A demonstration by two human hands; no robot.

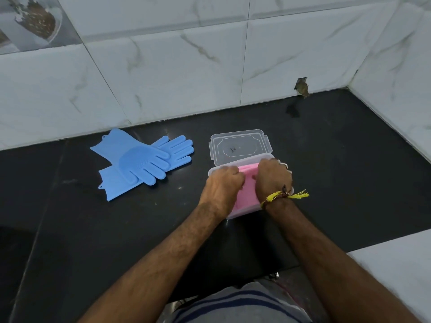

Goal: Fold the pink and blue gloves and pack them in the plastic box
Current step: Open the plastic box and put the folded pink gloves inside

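Left hand (224, 185) curling closed on pink gloves (247, 187), pressing them into plastic box (242, 212) at frame centre. Right hand (273, 178) gripping same pink bundle from 3 o'clock side. Blue gloves (142, 160) lying flat, overlapping, at 9 o'clock of box on black counter (338, 183). Clear lid (240, 145) sitting at box's 12 o'clock.

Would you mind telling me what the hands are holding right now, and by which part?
Both hands, left and right, press the folded pink gloves into the plastic box, gripping their top side.
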